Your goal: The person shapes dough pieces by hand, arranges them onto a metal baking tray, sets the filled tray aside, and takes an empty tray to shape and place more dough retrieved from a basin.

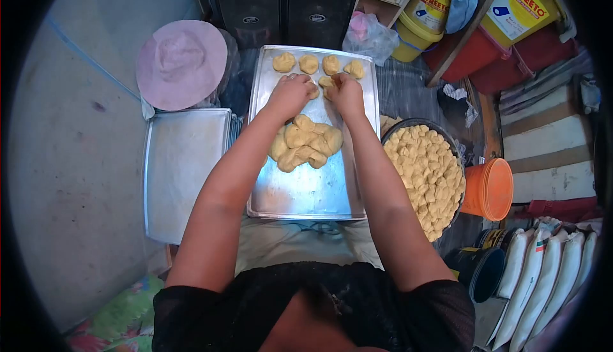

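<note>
A metal baking tray (306,199) lies in front of me, with several round yellowish dough balls (308,65) in a row along its far edge. Just nearer than that row, my left hand (292,95) has its fingers curled on a dough piece (313,90). Beside it, my right hand (347,97) grips another dough piece (326,82) between thumb and fingers; the fingers partly hide both pieces. A lumpy heap of dough (305,141) rests mid-tray between my forearms.
At right stands a wide dark tub (458,154) full of dough pieces (424,173), next to an orange bucket (491,189). Stacked metal trays (185,173) lie at left, with a pink hat (182,65) behind. Black speakers (284,7) and yellow tubs (424,17) stand at the back.
</note>
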`<state>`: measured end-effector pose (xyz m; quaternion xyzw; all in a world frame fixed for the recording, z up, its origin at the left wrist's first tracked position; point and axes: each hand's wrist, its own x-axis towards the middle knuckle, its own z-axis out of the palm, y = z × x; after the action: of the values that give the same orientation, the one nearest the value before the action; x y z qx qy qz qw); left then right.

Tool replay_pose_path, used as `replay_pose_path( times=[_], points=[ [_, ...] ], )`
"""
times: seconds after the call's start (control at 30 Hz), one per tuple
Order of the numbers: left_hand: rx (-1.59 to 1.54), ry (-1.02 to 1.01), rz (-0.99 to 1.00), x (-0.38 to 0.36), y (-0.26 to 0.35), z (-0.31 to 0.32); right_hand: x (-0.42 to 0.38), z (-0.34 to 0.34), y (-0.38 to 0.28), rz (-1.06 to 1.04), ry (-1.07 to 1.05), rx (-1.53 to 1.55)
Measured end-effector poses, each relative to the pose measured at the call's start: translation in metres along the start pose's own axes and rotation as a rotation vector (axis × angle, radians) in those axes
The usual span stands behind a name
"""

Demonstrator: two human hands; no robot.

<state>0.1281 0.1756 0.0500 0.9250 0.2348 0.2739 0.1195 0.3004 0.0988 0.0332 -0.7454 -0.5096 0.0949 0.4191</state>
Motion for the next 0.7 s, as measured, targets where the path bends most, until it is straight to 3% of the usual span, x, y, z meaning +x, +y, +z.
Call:
replay_pose_path(
  times=[0.17,0.27,0.37,0.43,0.5,0.57,0.67,0.7],
  points=[
    [-0.025,-0.231,-0.05,0.007,-0.012,0.01,-0.013,-0.022,-0.022,-0.124,0.014,-0.189],
    [-0.03,-0.193,-0.094,0.004,-0.007,0.01,-0.056,-0.034,-0.03,-0.101,-0.652,-0.139],
    [0.027,0.115,0.046,0.007,0.013,0.015,-0.06,-0.045,-0.008,0.05,-0.572,0.185],
    [0.1,-0.177,0.003,0.017,0.024,0.02,-0.049,-0.049,0.011,0.225,-0.276,0.469],
    [0.173,-0.373,-0.025,0.026,0.031,0.024,-0.029,-0.049,0.025,0.184,0.036,0.247],
    [0.25,-0.479,-0.032,0.033,0.037,0.028,-0.02,-0.034,0.04,0.056,0.134,-0.029],
    [0.179,-0.285,0.047,0.012,0.039,0.023,-0.019,-0.035,0.043,-0.014,0.117,-0.187],
    [0.117,-0.233,-0.017,0.001,0.042,0.014,-0.019,-0.037,0.041,-0.018,0.084,-0.193]
  ],
)
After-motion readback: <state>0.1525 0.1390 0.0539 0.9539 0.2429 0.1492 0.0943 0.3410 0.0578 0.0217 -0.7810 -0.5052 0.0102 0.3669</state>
